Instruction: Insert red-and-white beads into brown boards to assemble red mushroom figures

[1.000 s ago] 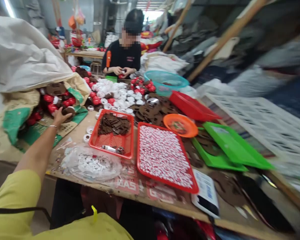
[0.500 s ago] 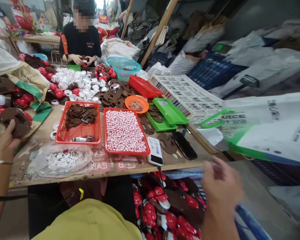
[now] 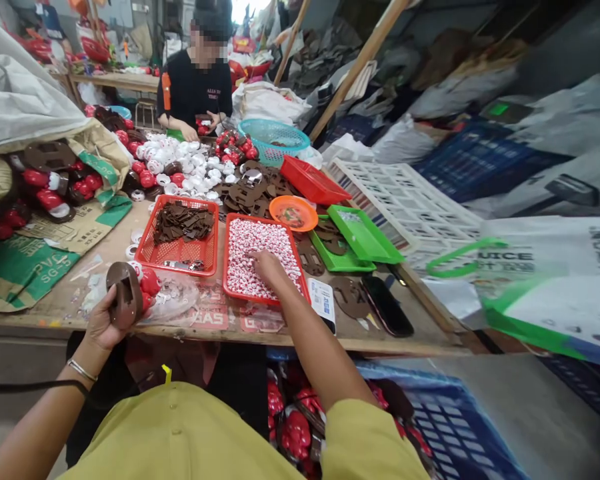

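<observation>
My left hand [image 3: 103, 319] grips a brown-and-red plastic piece [image 3: 123, 295] at ten o'clock, best held steady. At one, my right hand [image 3: 270, 269] touches small red-and-white pieces [image 3: 253, 237]; whether its fingers pinch any, I can't tell.

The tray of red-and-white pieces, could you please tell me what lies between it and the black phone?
In the head view, a white device, a flat brown piece and pale scraps lie between the tray and the phone.
</observation>
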Available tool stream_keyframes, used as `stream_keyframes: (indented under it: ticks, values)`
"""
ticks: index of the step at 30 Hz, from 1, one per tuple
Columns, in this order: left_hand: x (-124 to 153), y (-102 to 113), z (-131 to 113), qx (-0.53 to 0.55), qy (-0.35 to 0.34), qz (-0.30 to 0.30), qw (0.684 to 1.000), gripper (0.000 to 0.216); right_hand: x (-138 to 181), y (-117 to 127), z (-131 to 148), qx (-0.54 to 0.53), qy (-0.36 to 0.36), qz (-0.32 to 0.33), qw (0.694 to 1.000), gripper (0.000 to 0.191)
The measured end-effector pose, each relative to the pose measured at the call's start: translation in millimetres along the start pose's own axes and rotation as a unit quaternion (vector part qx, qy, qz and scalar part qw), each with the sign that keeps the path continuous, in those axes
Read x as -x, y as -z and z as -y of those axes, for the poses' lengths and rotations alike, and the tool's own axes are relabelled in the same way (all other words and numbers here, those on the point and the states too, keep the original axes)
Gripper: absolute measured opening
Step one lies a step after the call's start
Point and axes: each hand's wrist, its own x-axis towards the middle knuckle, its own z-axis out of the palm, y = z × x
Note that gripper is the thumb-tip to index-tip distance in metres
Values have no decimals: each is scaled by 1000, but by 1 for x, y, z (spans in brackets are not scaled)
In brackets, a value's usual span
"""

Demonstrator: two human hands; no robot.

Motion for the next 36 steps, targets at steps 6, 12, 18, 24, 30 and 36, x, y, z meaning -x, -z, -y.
stream_keyframes:
  ticks: [6, 12, 18, 24, 30, 36]
  values:
    - [12, -31, 6, -21, -8, -141, 990, 27, 3, 34, -10, -266, -75, -17, 961, 41]
    - [11, -92, 34, -96, -2, -211, 973, 36, 14, 38, 3, -526, -121, -43, 841, 10]
    - [4, -120, 64, -130, 20, -217, 967, 33, 50, 1, 55, -718, -117, -19, 686, 19]
    - [-8, -118, 80, -144, -16, -230, 962, 39, 92, -68, 125, -750, -94, 117, 644, 27]
    - [-6, -114, 75, -140, -55, -242, 958, 39, 118, -102, 155, -578, 64, 72, 810, 18]
    - [-4, -111, 71, -136, -79, -228, 961, 36, 123, -99, 159, -515, 114, 92, 845, 28]
